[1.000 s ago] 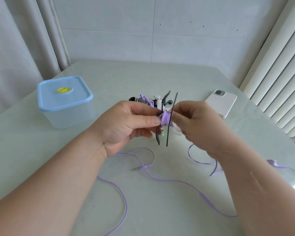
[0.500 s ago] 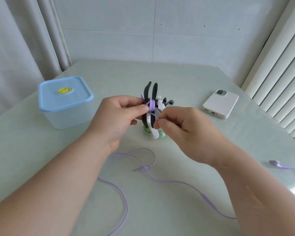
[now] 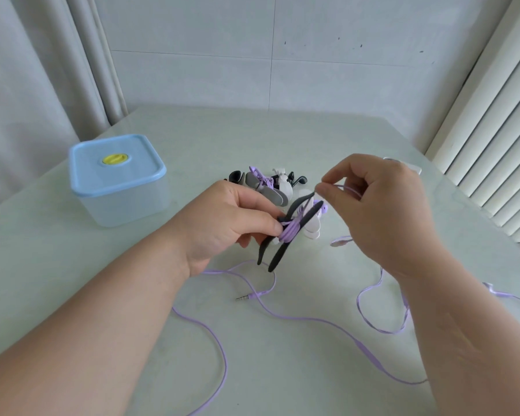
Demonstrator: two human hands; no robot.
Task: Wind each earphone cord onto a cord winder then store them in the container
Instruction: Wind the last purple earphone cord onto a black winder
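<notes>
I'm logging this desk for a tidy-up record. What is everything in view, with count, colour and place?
container: one, clear with blue lid and yellow knob, table's left, lid on
cord winder: one, black, held above mid-table, purple turns on it
earphone cord: one, purple, loose across the near table, plug lying free
pile of winders and earphones: count unclear, black, white, grey, purple, behind the hands
white flat item: one, mostly hidden behind the right hand
table: one, pale green
curtain: pale, far left
left hand: grips the winder
right hand: pinches the cord
</notes>
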